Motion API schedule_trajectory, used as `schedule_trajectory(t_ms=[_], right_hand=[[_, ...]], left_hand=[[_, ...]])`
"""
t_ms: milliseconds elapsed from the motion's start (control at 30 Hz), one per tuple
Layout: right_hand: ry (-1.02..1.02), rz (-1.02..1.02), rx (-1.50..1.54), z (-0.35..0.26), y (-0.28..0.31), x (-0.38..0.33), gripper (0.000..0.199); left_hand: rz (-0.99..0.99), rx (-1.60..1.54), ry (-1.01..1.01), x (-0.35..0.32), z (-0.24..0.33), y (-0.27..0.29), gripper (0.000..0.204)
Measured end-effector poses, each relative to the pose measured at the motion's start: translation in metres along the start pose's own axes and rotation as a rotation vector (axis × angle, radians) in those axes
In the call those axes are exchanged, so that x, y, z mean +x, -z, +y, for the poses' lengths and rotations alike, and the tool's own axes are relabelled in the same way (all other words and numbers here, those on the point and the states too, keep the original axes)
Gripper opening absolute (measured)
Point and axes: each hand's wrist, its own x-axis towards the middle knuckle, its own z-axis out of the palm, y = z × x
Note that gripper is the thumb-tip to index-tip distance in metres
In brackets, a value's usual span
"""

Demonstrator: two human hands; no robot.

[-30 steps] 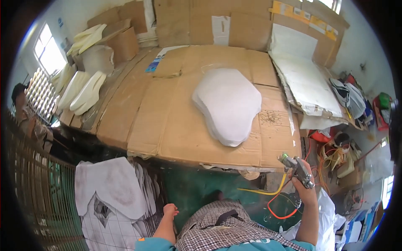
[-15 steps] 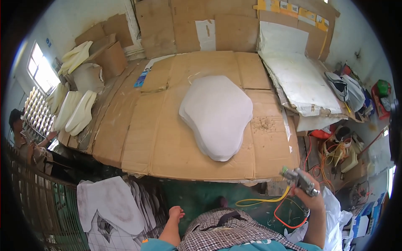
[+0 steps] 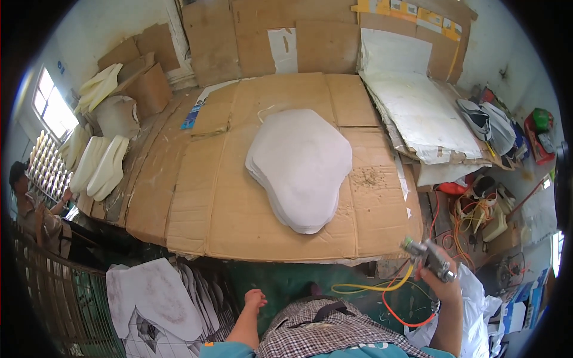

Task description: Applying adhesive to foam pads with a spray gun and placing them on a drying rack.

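Observation:
In my right hand (image 3: 439, 284) is a metal spray gun (image 3: 428, 259), held off the table's front right corner. My fingers are closed round its grip, and a yellow hose (image 3: 373, 288) and an orange hose (image 3: 391, 310) hang beside it. A stack of pale grey, rounded foam-like sheets (image 3: 300, 167) lies on the cardboard-covered table (image 3: 191, 209), apart from both hands. My left hand (image 3: 255, 299) hangs low in front of me, its fingers curled in and nothing visible in them.
Cut grey sheets (image 3: 152, 292) stand at lower left on a wire rack. Cream foam pieces (image 3: 107, 167) rest at the table's left end, near another person (image 3: 36, 209). At right are a white-covered board (image 3: 418, 113), tangled hoses (image 3: 471, 215) and plastic bags (image 3: 471, 310).
The view has shifted slightly, so the table and the grey stack appear a little further left. My right hand still holds the spray gun, and my left hand stays curled.

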Motion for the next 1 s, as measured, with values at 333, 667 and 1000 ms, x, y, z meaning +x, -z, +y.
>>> schedule_trajectory(t_ms=[333, 667, 1000], right_hand=[[0.06, 0.177, 0.092, 0.006, -0.006, 0.016, 0.048], [0.101, 0.135, 0.143, 0.012, -0.01, 0.044, 0.044], [-0.004, -0.061, 0.005, 0.019, 0.025, 0.019, 0.05]], left_hand=[[-0.002, -0.102, -0.619, -0.025, 0.13, -0.031, 0.023], [0.208, 0.307, -0.96, -0.043, 0.254, -0.135, 0.031], [0.383, 0.597, -0.899, -0.045, 0.266, -0.155, 0.027]])
